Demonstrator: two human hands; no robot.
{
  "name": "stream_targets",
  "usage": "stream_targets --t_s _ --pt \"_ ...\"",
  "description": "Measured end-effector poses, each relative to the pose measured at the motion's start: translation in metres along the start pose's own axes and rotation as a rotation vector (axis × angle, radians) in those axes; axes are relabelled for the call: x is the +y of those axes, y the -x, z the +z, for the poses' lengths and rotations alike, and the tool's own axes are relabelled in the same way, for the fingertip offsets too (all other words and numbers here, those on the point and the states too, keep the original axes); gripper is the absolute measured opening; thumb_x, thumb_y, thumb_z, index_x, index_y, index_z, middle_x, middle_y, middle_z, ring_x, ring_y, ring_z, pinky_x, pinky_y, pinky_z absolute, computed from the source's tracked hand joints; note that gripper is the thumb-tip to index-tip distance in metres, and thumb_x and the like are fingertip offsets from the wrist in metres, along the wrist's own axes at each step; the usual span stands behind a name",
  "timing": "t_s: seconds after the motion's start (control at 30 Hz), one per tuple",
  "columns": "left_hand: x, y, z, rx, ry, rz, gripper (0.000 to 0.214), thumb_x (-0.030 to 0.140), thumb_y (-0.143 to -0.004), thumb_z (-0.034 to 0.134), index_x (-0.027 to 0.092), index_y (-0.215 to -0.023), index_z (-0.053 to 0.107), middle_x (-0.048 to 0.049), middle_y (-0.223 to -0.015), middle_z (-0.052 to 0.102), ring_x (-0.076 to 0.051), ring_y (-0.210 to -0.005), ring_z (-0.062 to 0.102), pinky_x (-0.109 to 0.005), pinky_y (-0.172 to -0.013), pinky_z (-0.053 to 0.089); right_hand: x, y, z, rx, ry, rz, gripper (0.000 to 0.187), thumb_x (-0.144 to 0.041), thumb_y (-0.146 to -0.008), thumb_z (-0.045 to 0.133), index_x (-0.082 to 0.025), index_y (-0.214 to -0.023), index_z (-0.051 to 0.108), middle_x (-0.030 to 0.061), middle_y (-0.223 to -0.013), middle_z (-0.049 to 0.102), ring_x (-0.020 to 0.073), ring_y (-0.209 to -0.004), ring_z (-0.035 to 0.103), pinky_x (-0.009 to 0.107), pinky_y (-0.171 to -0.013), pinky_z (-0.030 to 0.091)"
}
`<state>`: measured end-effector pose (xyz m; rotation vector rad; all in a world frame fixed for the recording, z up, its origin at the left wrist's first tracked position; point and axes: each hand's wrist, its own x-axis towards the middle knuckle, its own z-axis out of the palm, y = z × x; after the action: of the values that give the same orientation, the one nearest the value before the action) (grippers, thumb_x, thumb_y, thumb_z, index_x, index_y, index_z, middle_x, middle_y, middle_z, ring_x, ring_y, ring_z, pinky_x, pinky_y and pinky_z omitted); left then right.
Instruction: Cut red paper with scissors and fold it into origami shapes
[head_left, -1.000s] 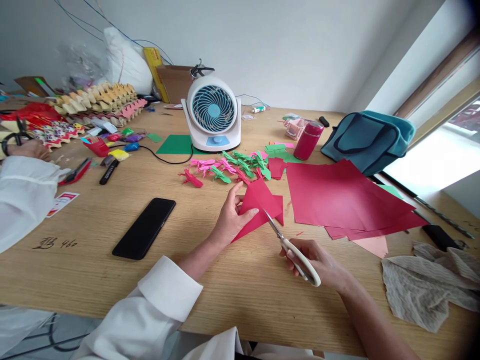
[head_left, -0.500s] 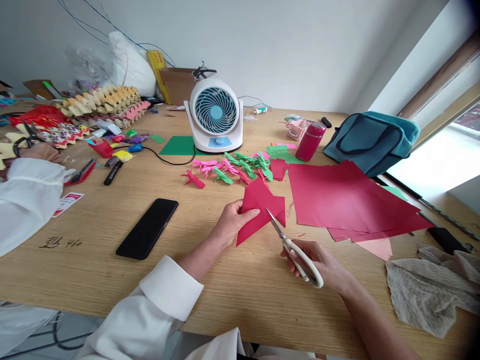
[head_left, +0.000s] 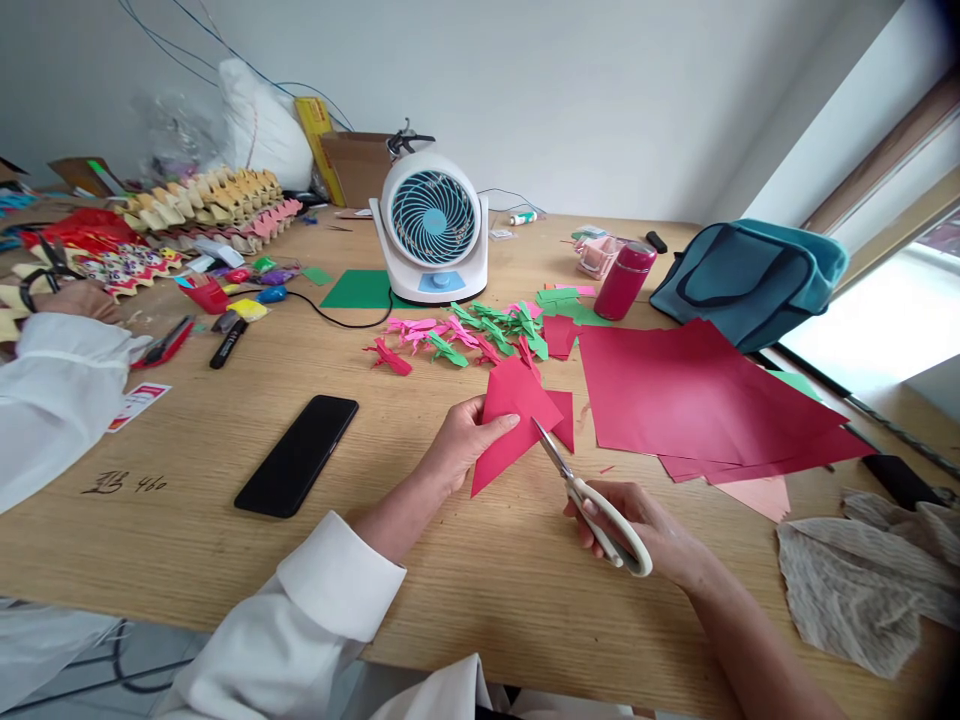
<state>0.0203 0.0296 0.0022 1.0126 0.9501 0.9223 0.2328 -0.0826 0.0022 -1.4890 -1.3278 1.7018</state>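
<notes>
A folded piece of red paper [head_left: 512, 412] is pinched in my left hand [head_left: 463, 440], thumb on top and fingers hidden beneath. My right hand [head_left: 626, 525] is wrapped around white-handled scissors [head_left: 609, 522], whose blades meet the paper's right side. Another red paper piece [head_left: 562, 418] shows behind that edge. Just beyond my hands lie several small green, pink and red folded paper figures [head_left: 491, 325]. Large red paper sheets [head_left: 697, 395] are stacked to the right.
A white fan [head_left: 435, 235] stands at the back, a red flask [head_left: 625, 280] and teal bag [head_left: 750, 280] to its right. A black phone [head_left: 297, 455] lies left of my arm, a grey cloth [head_left: 847, 585] at far right. Another person's sleeve [head_left: 64, 390] reaches in from the left.
Both hands, the paper and the scissors hold almost the same pose. The view has shifted slightly, and the scissors handles sit a touch further right.
</notes>
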Motion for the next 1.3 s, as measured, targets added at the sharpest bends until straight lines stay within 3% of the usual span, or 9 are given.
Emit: stream_targets --t_s 0.37,1.3 --pt "0.0005 -0.0002 0.0000 -0.039 0.037 -0.089 0.039 0.033 -0.058 0.086 0.015 -0.088 0.070 -0.0021 -0.081 0.074 -0.014 -0.065 0.063 -0.024 -0.061 0.047 -0.0058 0.0036 0.0007 0.011 0.039 0.023 0.059 -0.072 -0.073 0.062 -0.014 -0.082 0.060 0.0028 -0.063 0.061 0.0109 -0.051 0.053 0.022 -0.045 0.039" --pt "0.0011 -0.0001 -0.0014 -0.067 -0.007 -0.043 0.042 0.036 -0.060 0.084 0.014 -0.094 0.070 -0.0007 -0.083 0.072 -0.013 -0.066 0.060 -0.023 -0.061 0.044 -0.0042 0.0035 0.0003 -0.034 0.048 -0.009 0.055 -0.068 -0.079 0.060 -0.013 -0.085 0.058 0.0027 -0.067 0.060 0.0107 -0.056 0.052 0.022 -0.048 0.038"
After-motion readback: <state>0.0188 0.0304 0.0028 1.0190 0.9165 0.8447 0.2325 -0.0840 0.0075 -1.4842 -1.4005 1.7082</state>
